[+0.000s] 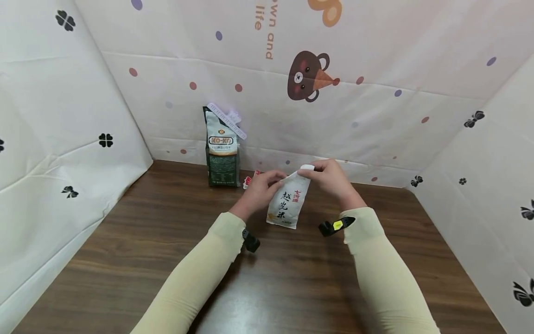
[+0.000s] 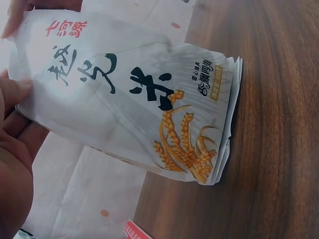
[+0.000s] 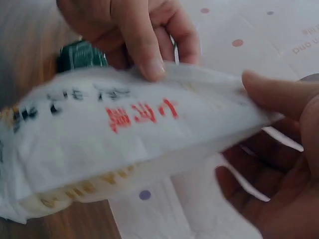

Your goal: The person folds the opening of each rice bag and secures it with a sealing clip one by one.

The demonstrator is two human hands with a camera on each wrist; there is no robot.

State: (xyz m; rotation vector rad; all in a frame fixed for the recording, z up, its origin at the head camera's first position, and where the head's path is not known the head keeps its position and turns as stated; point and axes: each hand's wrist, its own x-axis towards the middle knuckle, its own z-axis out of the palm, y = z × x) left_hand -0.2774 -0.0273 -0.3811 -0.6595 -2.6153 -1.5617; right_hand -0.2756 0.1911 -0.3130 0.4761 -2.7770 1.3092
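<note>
Both hands hold a white rice bag (image 1: 289,204) upright over the table, its printed front with black and red characters turned towards me. My left hand (image 1: 263,189) pinches its upper left edge, thumb (image 2: 17,91) on the front. My right hand (image 1: 331,180) pinches the opposite top corner between thumb (image 3: 274,94) and fingers. In the left wrist view the bag's lower end, with golden grain ears (image 2: 182,139), looks creased and hangs close over the wood. Part of the top edge is hidden behind the fingers.
A green and silver KO-KO pouch (image 1: 223,160) stands against the back wall, a pale purple sealing clip (image 1: 225,119) slanting across its top. A small red and white item (image 1: 248,182) lies beside it. Printed cloth walls border the brown wooden table (image 1: 283,283).
</note>
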